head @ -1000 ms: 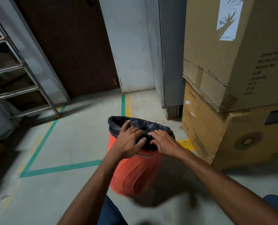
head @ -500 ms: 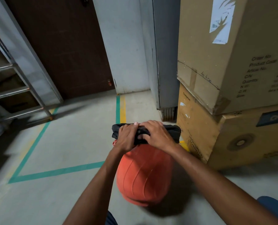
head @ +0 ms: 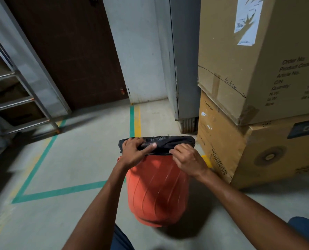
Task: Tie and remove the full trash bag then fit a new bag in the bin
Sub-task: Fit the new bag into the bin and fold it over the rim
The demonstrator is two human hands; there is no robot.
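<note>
An orange ribbed bin [head: 157,192] stands on the concrete floor just in front of me. A black trash bag [head: 175,142] is folded over its rim. My left hand [head: 133,152] grips the bag's near left edge, thumb laid across the plastic. My right hand [head: 188,159] pinches the bag's near edge a little to the right, fingers curled on the fold. The inside of the bin is hidden from this angle.
Two stacked cardboard boxes [head: 258,105] stand close on the right, nearly touching the bin. A grey metal cabinet [head: 184,69] and a brown door [head: 69,51] are behind. A metal rack [head: 14,98] is at the left. Green floor tape [head: 63,191] marks the floor.
The view has dropped nearer the bin. My hands, close together at the rim's middle before, have spread apart along the bag's near edge.
</note>
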